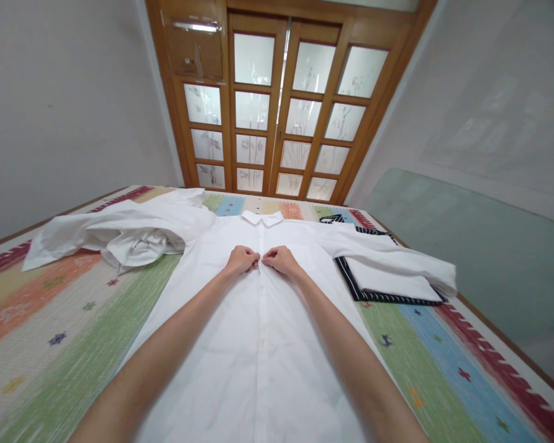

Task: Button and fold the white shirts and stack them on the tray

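Note:
A white collared shirt lies spread out front side up, its collar at the far end and its sleeves out to both sides. On the chest, left of the button placket, my left hand is closed in a pinch on the shirt's front edge. My right hand pinches the fabric just across from it, the fingertips of both hands nearly meeting. The fingers hide whatever button lies between them. Lower down, the placket runs straight toward me between my forearms.
Under the shirt is a striped, patterned cover. A bunched white cloth lies at the left. At the right, the shirt's sleeve crosses a folded black-and-white striped garment. Wooden glazed doors stand behind; a pale green panel leans at the right.

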{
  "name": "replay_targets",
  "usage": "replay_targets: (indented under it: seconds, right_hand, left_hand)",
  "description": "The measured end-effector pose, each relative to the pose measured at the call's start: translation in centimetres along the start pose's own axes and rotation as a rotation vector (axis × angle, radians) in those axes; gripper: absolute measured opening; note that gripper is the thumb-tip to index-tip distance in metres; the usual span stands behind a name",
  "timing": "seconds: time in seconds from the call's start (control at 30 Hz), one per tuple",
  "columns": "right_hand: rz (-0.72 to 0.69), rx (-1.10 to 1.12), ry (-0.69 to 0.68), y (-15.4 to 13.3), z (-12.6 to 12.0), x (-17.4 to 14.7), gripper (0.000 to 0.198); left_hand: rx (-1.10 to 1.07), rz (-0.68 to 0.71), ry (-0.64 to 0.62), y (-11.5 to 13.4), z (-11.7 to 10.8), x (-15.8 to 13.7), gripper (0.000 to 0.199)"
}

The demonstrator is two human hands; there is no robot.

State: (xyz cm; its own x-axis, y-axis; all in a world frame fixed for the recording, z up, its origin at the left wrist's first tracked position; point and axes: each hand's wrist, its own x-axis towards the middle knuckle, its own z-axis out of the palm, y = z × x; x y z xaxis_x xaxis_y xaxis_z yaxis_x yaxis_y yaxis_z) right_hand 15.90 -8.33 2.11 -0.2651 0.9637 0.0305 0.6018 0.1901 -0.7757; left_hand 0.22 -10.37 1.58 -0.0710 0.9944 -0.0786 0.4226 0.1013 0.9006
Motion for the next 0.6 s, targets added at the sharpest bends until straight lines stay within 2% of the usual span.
replay_targets:
  seconds: [0.17, 0.27, 0.33, 0.6]
  right_hand:
    - [0.066, -0.023, -0.024, -0.68, -0.15, -0.22, 0.016]
    - [0.067, -0.017, -0.026, -0.7, -0.11, -0.28, 0.015]
    - [0.068, -0.013, -0.023, -0.59, -0.04, -0.28, 0.015]
    - [0.062, -0.003, -0.058, -0.38, -0.29, -0.34, 0.024]
  left_hand:
    - [-0.071, -0.024, -0.061, 0.2, -0.3, 0.09, 0.02]
    - [-0.18, -0.043, -0.101, 0.13, -0.45, 0.19, 0.011]
    - [-0.225, -0.02, -0.105, 0.09, -0.51, 0.13, 0.014]
    - [-0.124, 0.015, -0.078, 0.75, -0.46, -0.74, 0.007]
